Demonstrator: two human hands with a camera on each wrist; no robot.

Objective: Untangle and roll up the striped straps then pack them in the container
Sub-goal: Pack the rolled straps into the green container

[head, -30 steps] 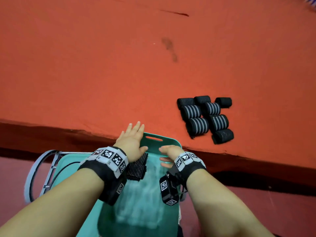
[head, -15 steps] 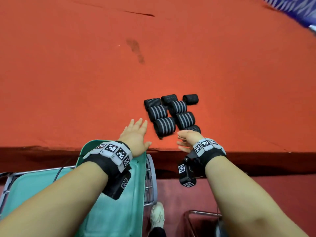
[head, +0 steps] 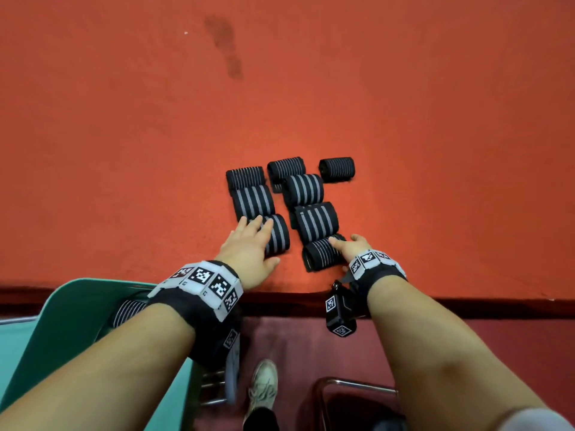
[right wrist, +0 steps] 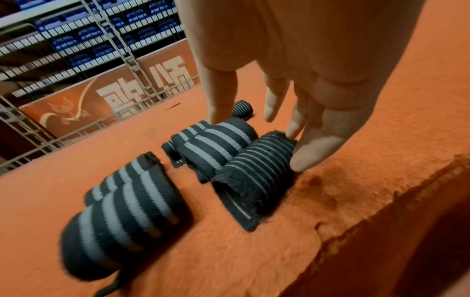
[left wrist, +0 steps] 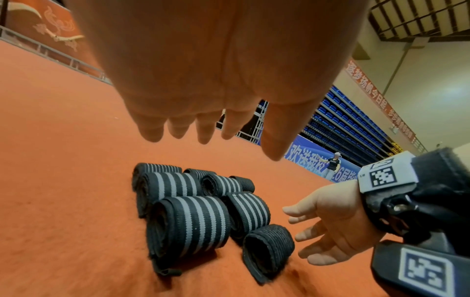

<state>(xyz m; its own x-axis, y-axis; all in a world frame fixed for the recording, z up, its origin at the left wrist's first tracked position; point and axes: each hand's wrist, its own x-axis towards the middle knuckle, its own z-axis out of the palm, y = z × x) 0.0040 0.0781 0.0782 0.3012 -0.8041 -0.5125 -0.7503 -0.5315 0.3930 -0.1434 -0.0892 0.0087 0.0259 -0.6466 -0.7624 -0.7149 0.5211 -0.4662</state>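
Note:
Several rolled black straps with grey stripes lie in two rows on the orange carpeted platform [head: 124,150]. My left hand [head: 252,244] hovers with straight fingers over the nearest wide-striped roll [head: 280,234], fingertips [left wrist: 203,128] above the rolls. My right hand [head: 350,247] is open at the nearest thin-striped roll [head: 320,255]; its thumb [right wrist: 312,148] touches the roll's right end [right wrist: 254,172] and the index finger reaches over it. The green container [head: 62,306] stands below the platform edge at lower left, with one rolled strap [head: 127,311] inside.
The platform's dark front edge [head: 466,301] runs just behind my wrists. Below it are a shoe [head: 264,387] and a metal chair frame [head: 351,384]. A dark stain [head: 227,48] marks the carpet farther off. A person [left wrist: 333,164] stands far away.
Both hands left the green container and reached forward and right onto the platform, arriving at the two nearest rolls. The view swung right, putting the container at the lower left.

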